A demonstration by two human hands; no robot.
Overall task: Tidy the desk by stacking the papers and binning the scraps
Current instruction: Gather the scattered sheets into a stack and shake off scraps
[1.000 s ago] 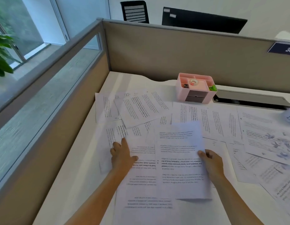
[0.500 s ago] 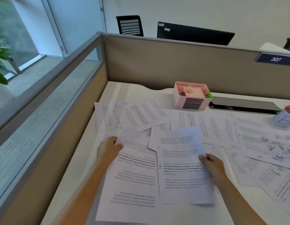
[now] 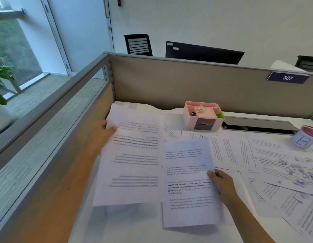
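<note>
Since half a second ago, the left hand has lifted its printed sheet off the desk and raised it toward the left partition; the page is blurred with motion. Nearest the viewer, the right hand reaches in from the lower right, thumb on top, pinching the right edge of a second printed sheet held just beside the first. The left hand grips its sheet at the upper left edge, thumb across the page. Further right, loose papers overlap across the desk, some sprinkled with small paper scraps. Beyond them stand a pink desk organizer and a white cup with a pink rim marked B, before the beige partition.
</note>
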